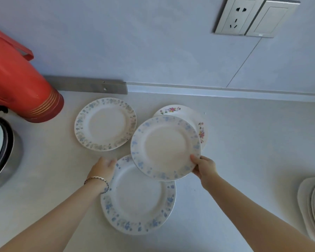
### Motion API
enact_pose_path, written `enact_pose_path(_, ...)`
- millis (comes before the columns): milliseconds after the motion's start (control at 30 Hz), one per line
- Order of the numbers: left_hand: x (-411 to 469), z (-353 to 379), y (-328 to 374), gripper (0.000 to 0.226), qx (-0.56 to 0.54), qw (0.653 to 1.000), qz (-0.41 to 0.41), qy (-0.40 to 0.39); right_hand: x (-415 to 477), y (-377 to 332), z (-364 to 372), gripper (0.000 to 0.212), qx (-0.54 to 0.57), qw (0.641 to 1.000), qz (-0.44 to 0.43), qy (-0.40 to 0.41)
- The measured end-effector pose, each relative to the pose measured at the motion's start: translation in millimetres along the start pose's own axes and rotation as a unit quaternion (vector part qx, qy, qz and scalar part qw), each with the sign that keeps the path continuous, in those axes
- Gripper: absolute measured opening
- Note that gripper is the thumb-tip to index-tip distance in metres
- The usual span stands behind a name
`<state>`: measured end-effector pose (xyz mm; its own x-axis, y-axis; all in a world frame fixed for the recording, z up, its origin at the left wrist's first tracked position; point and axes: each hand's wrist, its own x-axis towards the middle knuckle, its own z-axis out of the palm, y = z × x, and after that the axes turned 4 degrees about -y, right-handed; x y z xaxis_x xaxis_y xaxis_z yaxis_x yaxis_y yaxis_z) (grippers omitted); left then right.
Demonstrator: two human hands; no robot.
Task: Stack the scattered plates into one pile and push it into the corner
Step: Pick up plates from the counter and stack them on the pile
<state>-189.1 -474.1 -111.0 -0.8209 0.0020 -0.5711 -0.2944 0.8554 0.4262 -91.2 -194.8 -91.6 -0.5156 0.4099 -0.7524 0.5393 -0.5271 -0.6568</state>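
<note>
A pale tabletop (244,142) meets a wall with a socket (236,17) at upper right. Four floral plates cluster at centre: the right hand (204,168) pinches the lifted blue-rimmed plate (165,148), the left hand (104,168) curls on the lower plate (138,199). A one-edge grip could let it slip and chip.

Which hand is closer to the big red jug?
The left hand. It rests at the left rim of the nearest blue-flowered white plate, below and right of the red plastic jug. The right hand is farther right, gripping another blue-flowered plate.
</note>
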Motion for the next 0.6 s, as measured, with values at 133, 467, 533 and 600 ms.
enact_pose_path(133, 1, 9, -3, 0.052, 0.005, 0.999, -0.012, -0.03, -6, -7, -32, 0.006, 0.024, 0.999, -0.016, 0.04)
enact_pose_path(467, -34, -3, 13, 0.03, -0.109, 0.988, 0.112, -0.007, -20, -5, -95, 0.011, 0.161, 0.986, -0.024, 0.042)
enact_pose_path(533, -45, -6, 25, 0.031, -0.131, 0.984, 0.124, 0.009, -22, -6, -106, 0.012, 0.174, 0.983, -0.034, 0.037)
enact_pose_path(600, -56, -7, 41, 0.035, -0.142, 0.979, 0.14, 0.039, -27, -7, -118, 0.013, 0.182, 0.982, -0.045, 0.04)
